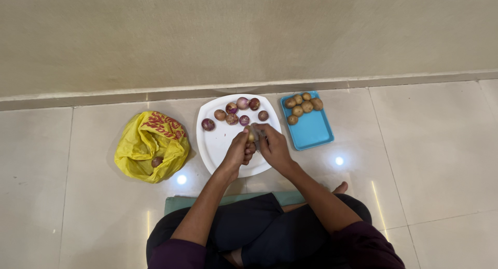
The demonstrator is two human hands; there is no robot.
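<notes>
Glossy floor tiles (pixel 425 160), crinkled yellow plastic bag (pixel 150 144), smooth white plate (pixel 220 142), matt blue tray (pixel 314 129).

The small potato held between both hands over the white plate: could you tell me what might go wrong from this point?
The potato is small and pinched between the left hand and the right hand, so a slip could nick a fingertip; whether a tool is held is unclear. If dropped, it may roll among the onions on the white plate. The blue tray sits close beside the right forearm and could be nudged.
</notes>
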